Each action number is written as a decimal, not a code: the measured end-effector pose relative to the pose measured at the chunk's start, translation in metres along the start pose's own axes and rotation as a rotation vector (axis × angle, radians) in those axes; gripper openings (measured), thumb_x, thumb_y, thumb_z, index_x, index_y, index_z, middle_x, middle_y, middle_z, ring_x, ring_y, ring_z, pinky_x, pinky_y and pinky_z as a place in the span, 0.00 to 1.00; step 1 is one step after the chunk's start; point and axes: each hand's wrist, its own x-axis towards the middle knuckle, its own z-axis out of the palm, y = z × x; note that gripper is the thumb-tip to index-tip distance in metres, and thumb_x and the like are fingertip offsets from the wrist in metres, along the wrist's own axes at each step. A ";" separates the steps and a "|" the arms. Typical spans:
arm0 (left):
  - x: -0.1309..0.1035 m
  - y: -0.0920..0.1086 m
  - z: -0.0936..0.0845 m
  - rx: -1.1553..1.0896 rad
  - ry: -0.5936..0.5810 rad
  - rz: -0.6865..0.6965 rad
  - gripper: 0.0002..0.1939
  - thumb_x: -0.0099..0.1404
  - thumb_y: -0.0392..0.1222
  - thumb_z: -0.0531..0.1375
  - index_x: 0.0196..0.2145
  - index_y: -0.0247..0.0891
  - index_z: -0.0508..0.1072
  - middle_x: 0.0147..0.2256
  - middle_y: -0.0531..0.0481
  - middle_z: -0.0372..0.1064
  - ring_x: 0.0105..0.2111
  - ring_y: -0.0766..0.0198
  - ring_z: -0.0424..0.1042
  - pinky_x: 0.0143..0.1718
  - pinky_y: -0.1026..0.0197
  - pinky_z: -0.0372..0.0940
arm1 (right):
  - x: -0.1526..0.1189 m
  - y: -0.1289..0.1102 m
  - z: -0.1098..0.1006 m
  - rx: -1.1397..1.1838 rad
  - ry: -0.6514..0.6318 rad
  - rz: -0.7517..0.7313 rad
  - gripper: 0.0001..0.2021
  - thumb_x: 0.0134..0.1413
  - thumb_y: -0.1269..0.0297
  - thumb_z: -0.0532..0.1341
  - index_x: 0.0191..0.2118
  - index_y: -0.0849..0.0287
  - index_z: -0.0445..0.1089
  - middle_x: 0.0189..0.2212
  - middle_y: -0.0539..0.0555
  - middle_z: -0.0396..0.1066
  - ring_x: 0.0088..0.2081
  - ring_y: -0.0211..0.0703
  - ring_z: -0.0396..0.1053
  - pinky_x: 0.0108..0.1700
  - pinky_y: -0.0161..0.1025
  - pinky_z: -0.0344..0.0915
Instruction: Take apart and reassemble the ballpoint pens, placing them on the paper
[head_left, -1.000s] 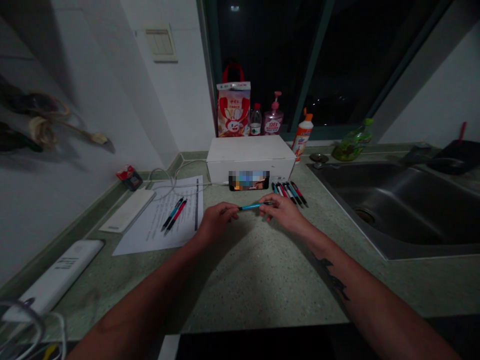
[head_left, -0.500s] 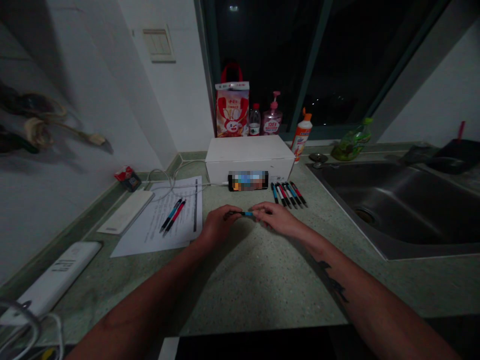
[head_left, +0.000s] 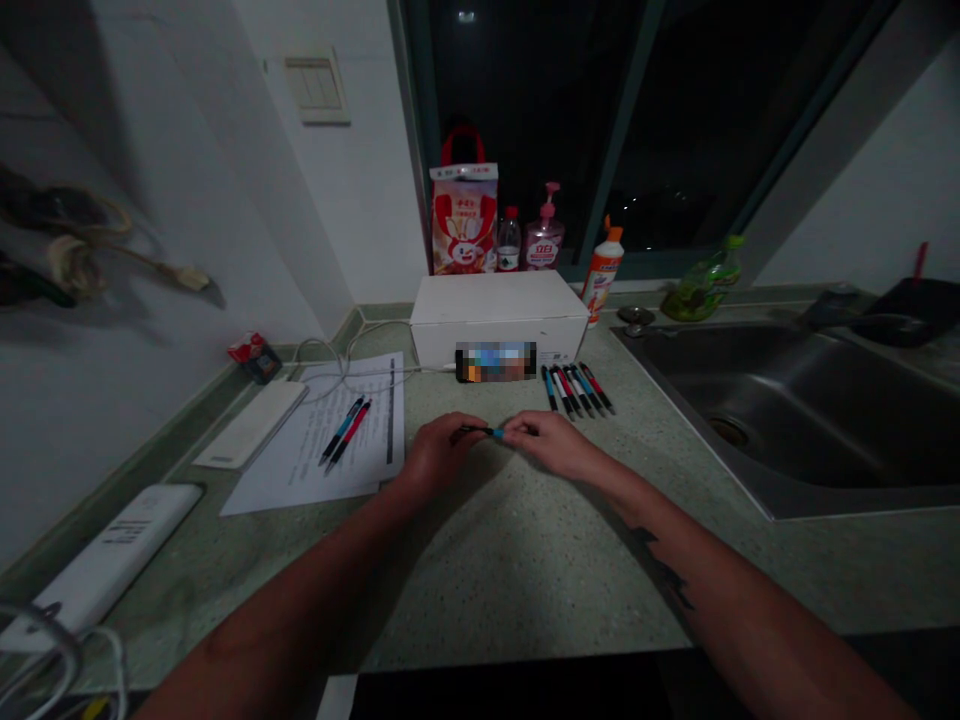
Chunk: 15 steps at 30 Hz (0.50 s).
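Mid-frame, pinching a probably light, stiff pen point(head_left: 497, 434) in left hand point(head_left: 441, 447) and right hand point(head_left: 553, 441), best held near both ends.

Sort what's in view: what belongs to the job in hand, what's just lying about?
Likely job:
- slim blue-and-black pen, held by left hand and right hand
- row of coloured, black-gripped pens
- blue and red pens on white printed sheet

Likely just about:
- white cardboard box
- black phone
- orange-capped plastic bottle
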 end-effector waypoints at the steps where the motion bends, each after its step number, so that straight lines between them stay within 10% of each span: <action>1: 0.000 0.000 0.000 0.006 0.000 0.002 0.07 0.65 0.41 0.62 0.39 0.40 0.80 0.38 0.47 0.81 0.38 0.58 0.78 0.43 0.54 0.72 | 0.000 0.000 0.000 0.003 0.035 -0.023 0.06 0.57 0.61 0.65 0.36 0.58 0.77 0.34 0.54 0.78 0.37 0.43 0.72 0.40 0.38 0.65; 15: -0.001 0.001 0.000 0.007 0.014 0.006 0.07 0.66 0.41 0.62 0.39 0.42 0.80 0.38 0.48 0.81 0.37 0.59 0.78 0.43 0.54 0.72 | 0.000 0.003 0.002 0.019 -0.020 0.028 0.16 0.65 0.56 0.58 0.29 0.58 0.75 0.26 0.52 0.75 0.30 0.40 0.70 0.36 0.37 0.64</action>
